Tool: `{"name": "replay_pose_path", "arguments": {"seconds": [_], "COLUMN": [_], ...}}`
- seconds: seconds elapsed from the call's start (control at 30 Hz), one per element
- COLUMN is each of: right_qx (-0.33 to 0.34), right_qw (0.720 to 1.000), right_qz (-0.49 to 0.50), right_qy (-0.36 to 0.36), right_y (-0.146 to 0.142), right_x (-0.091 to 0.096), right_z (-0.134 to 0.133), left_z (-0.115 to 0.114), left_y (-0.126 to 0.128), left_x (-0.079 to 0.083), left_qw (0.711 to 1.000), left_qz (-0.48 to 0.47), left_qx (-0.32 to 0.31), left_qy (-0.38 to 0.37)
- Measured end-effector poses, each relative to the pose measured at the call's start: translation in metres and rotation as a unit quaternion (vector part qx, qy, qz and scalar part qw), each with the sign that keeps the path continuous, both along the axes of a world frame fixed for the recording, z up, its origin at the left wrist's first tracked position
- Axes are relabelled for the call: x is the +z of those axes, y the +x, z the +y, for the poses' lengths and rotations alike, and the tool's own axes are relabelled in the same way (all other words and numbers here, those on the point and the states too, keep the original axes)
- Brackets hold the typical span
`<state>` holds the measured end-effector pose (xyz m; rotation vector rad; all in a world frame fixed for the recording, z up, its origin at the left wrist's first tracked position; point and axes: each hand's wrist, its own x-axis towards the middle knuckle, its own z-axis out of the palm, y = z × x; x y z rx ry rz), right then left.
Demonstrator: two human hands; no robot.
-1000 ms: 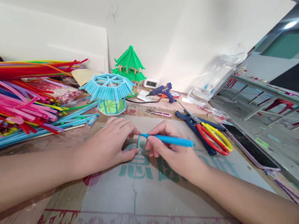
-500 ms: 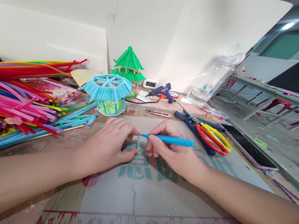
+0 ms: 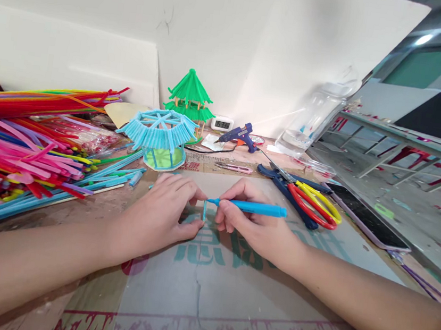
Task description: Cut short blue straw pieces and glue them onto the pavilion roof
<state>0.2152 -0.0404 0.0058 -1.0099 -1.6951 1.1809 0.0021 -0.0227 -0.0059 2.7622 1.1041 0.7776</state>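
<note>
Between the thumb and forefinger of my left hand (image 3: 170, 201) is a short, thin blue stick (image 3: 204, 210), upright in view. My right hand (image 3: 249, 211) grips a blue marker pen (image 3: 259, 208), its tip pointing left and meeting the upper part of the stick. Both hands rest over a translucent mat (image 3: 160, 297) laid on printed cardboard. Behind my left hand stands a light-blue pavilion model (image 3: 160, 131) built of pipe cleaners, with a green base. A green tiered pavilion (image 3: 190, 89) is farther back.
Bundles of colourful pipe cleaners (image 3: 24, 157) fill the left side. At the back are a glue gun (image 3: 240, 134), a small clock (image 3: 222, 124) and a clear bottle (image 3: 310, 117). Pink snips (image 3: 240, 168), blue pliers (image 3: 289, 195), red-yellow scissors (image 3: 320, 206) and a phone (image 3: 367, 215) lie to the right.
</note>
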Motion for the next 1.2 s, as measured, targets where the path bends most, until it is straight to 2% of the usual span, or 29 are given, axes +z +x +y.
{"name": "replay_pose_path", "arguments": {"seconds": [0.77,1.03,1.2], "right_qx": [-0.008,0.020,0.011], "right_qw": [1.000,0.997,0.999], "right_qz": [-0.006,-0.070,-0.045], "right_qy": [0.006,0.012,0.008], "right_y": [0.0011,0.0008,0.0003], "right_x": [0.0022,0.0042,0.0031], "right_z": [0.0004,0.0009,0.0007], "left_z": [-0.0002,0.0002,0.0003], "left_y": [0.0000,-0.0003,0.0000], "left_x": [0.0014,-0.0007,0.0002], "left_qw": [1.000,1.000,1.000], "left_qz": [0.002,-0.013,-0.015], "left_qx": [0.001,0.005,0.006], "left_qy": [-0.008,-0.011,-0.014]}}
